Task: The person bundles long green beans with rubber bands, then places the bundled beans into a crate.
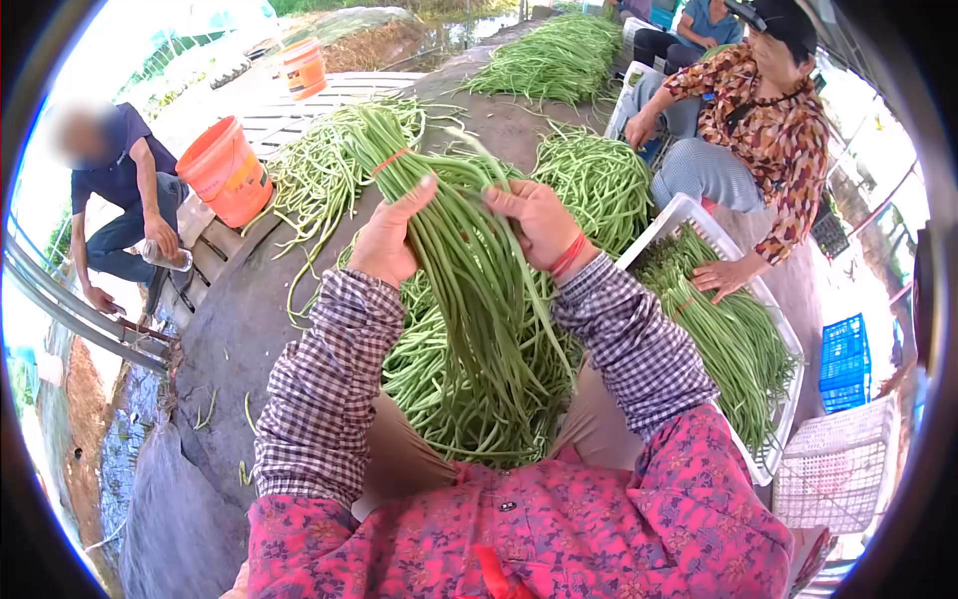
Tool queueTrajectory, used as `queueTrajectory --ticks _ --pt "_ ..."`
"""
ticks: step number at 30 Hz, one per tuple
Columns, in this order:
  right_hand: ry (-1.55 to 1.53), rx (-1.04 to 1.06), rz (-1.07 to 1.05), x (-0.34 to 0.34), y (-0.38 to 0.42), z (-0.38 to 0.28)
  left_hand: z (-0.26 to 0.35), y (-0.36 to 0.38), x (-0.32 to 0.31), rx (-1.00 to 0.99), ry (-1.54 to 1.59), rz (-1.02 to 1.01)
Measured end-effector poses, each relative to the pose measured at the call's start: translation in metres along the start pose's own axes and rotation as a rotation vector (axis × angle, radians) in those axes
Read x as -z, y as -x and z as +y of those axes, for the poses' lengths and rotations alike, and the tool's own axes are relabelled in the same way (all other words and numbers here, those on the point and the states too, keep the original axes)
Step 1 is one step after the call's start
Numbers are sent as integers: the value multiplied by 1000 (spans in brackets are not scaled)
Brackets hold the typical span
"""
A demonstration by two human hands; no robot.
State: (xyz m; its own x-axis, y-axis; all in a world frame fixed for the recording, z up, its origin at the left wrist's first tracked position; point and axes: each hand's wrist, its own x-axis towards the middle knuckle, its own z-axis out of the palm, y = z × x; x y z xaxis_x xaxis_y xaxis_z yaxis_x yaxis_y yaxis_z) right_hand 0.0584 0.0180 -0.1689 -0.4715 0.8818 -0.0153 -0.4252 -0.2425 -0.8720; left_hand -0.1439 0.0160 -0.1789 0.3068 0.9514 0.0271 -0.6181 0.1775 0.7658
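Observation:
My left hand (392, 238) is wrapped round a bundle of long beans (454, 270), raised above my lap. An orange rubber band (390, 162) circles the bundle near its upper end, and the loose ends hang down. At the bundle's right side, my right hand (542, 222) has thumb and fingers pinched on a long bean (529, 275). Red rubber bands (569, 256) sit round my right wrist. Below the bundle, a pile of loose long beans (419, 369) lies between my knees.
A white crate (788, 334) of bundled beans stands at my right, with another person's hand (726, 277) on them. More bean heaps (594, 185) lie ahead. Orange buckets (225, 172) stand at the left, near a crouching person (125, 190) holding a clear bottle. Blue crates (844, 364) are far right.

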Motion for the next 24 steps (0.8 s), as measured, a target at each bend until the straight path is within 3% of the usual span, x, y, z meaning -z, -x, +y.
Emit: queueTrajectory --ticks 3,4,8,10,12,16,24 --pt "-17 -22 106 17 -4 -1 -4 -1 4 110 22 -86" --pt "124 -24 17 27 -4 -5 -2 0 3 110 49 -122" --pt "546 -143 34 12 8 -19 2 -6 15 67 179 -158" --pt "389 -83 -168 -1 18 -13 8 0 8 45 236 -230" --pt "259 -110 -270 -12 23 -2 11 4 -12 4 280 -167" --pt "37 -131 -258 -1 14 7 6 -6 7 -1 239 -95" --pt "45 -113 -168 23 14 -8 2 -7 6 130 171 -22"
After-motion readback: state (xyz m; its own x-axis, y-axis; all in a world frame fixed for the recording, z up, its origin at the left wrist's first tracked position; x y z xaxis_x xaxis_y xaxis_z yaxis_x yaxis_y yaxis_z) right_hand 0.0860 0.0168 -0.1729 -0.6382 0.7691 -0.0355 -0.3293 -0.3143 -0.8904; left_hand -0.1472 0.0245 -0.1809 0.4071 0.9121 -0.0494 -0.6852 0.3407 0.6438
